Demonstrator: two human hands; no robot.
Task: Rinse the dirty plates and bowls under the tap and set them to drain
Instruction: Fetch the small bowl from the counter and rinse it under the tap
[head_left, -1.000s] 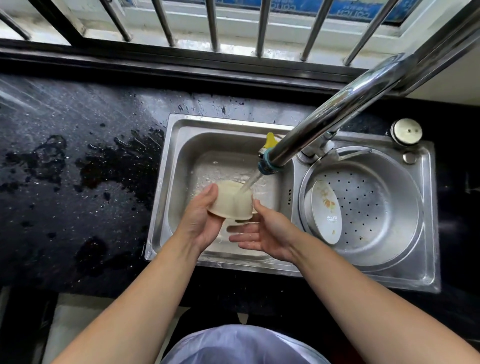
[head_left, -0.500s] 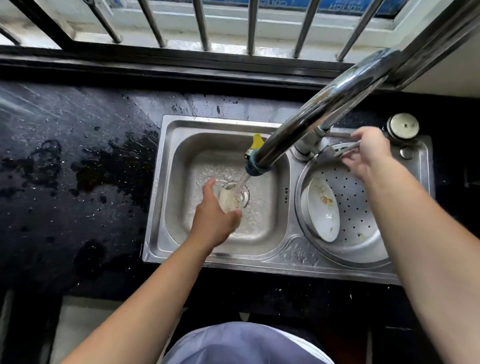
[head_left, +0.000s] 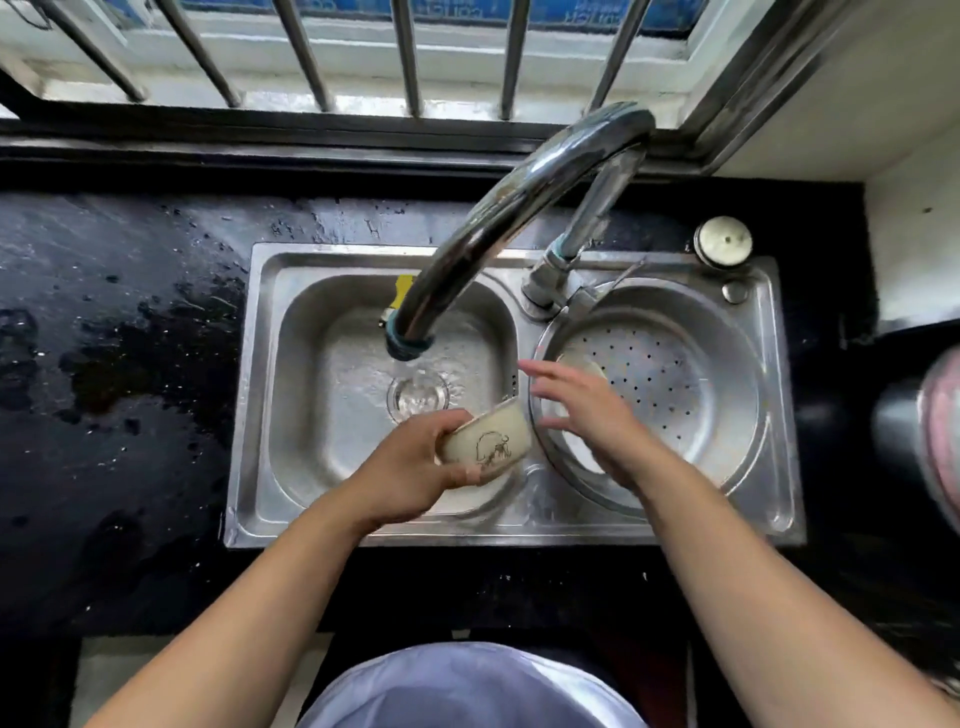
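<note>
My left hand (head_left: 415, 462) grips a small cream bowl (head_left: 488, 441) with a dark line drawing on its side, tilted over the near right corner of the left sink basin (head_left: 311, 415). My right hand (head_left: 587, 410) hovers just right of the bowl with fingers spread, holding nothing, over the left rim of the perforated drain basket (head_left: 675, 384). Under that hand a white plate (head_left: 582, 452) leans against the basket's left wall, mostly hidden. The chrome tap spout (head_left: 498, 228) ends over the left basin, above the drain (head_left: 418, 397). Whether water runs I cannot tell.
The steel double sink sits in a black countertop (head_left: 114, 389) that is wet on the left. A round metal cap (head_left: 723, 241) sits at the sink's back right corner. Window bars (head_left: 405, 52) run behind. A dark pot with a pinkish lid (head_left: 930, 431) stands at the right edge.
My right hand left the tap handle and came down beside the bowl. My left hand moved the bowl from under the spout toward the basin's near right corner and tilted it.
</note>
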